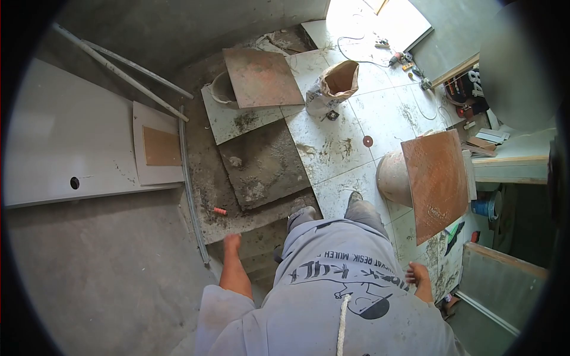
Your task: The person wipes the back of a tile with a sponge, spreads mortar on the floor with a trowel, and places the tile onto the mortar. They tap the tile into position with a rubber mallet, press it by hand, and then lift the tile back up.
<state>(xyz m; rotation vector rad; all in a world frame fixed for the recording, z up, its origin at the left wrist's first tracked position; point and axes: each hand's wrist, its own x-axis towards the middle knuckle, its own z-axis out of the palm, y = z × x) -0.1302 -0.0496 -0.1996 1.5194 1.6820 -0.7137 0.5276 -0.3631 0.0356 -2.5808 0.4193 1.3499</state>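
My left hand point(232, 241) hangs at my left side, with nothing visible in it; its fingers are too foreshortened to read. It is nearest to a small red object point(220, 211) on the dirty floor and a long metal bar point(193, 204). At my right side, my right hand point(418, 273) hangs with loosely bent fingers, somewhat apart and holding nothing I can see. Ahead of my feet lies a dark, rough square slab point(264, 166). On the right, a reddish-brown tile point(436, 184) leans over a pale bucket point(393, 178).
Another brown tile point(263, 79) rests over a bucket point(222, 90). An open paper sack point(340, 83) stands on the white floor tiles point(338, 145), near a red disc point(368, 141). Power tools point(396, 58) and cords lie farther back. Two poles point(127, 74) lean at left.
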